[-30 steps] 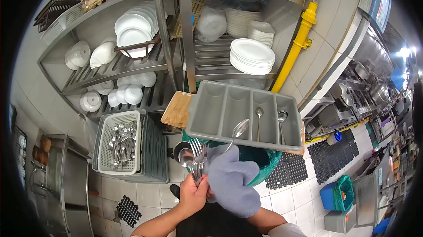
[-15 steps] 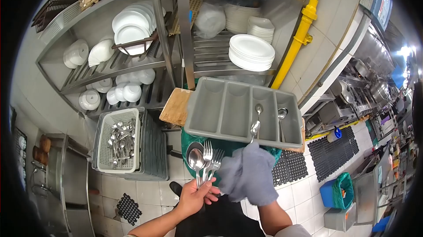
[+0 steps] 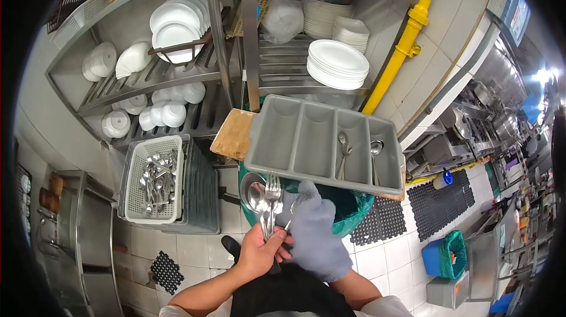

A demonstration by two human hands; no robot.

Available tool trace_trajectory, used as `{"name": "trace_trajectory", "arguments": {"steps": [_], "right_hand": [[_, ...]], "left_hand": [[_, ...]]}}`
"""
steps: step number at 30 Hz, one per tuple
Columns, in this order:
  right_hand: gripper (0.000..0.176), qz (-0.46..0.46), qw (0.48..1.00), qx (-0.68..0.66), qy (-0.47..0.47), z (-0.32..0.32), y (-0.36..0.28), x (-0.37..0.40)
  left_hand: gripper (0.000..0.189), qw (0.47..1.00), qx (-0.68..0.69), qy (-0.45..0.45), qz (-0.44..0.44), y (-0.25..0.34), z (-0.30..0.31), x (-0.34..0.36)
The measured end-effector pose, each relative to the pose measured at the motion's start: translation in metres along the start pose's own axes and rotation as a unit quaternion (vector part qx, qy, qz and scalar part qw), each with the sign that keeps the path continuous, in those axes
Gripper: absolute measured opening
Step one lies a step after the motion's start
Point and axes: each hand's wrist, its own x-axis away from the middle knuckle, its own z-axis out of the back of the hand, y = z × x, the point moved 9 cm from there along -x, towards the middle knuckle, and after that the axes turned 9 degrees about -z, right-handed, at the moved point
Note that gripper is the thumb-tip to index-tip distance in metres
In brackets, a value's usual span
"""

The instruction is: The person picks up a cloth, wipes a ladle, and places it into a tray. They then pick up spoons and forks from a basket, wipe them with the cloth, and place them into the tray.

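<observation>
Hands: left hand point(image 3: 263, 251) grips a cutlery bundle point(image 3: 272, 189); right hand point(image 3: 321, 243) is inside grey cloth point(image 3: 316, 214), its closure impossible to tell.
Grey tray point(image 3: 282, 134): beyond both hands.
Green liner point(image 3: 358, 210): gapes just beyond the hands, partly hidden by the tray; a slack grip could drop pieces in.
Bundle: handles partly hidden by left fingers.

Readable text, brands, numbers, signs: none | 2 o'clock, near the picture's edge: blue object point(image 3: 514, 10) bears a pale patch point(image 3: 496, 3); any print there is too small to read
</observation>
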Motion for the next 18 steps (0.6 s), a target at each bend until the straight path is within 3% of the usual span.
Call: {"name": "trace_trajectory", "arguments": {"steps": [5, 9, 11, 15, 18], "right_hand": [[0.025, -0.069, 0.987, 0.125, 0.072, 0.006, 0.007, -0.015], [0.028, -0.146, 0.933, 0.286, 0.161, 0.022, 0.014, -0.028], [0.029, -0.169, 0.907, 0.337, 0.186, 0.028, 0.013, -0.032], [0.03, -0.176, 0.919, 0.287, 0.204, 0.05, 0.014, -0.039], [0.031, -0.157, 0.953, 0.169, 0.195, 0.089, 0.004, -0.031]], "left_hand": [[0.009, 0.997, -0.059, -0.038, -0.03, 0.005, -0.001, 0.002], [0.01, 0.999, -0.042, -0.024, -0.006, 0.011, 0.004, 0.009], [0.02, 0.995, -0.091, -0.033, 0.001, 0.011, 0.008, 0.012], [0.021, 0.992, -0.122, -0.03, 0.011, 0.012, 0.016, 0.018], [0.02, 0.995, -0.098, -0.015, 0.014, 0.009, 0.023, 0.022]]}}
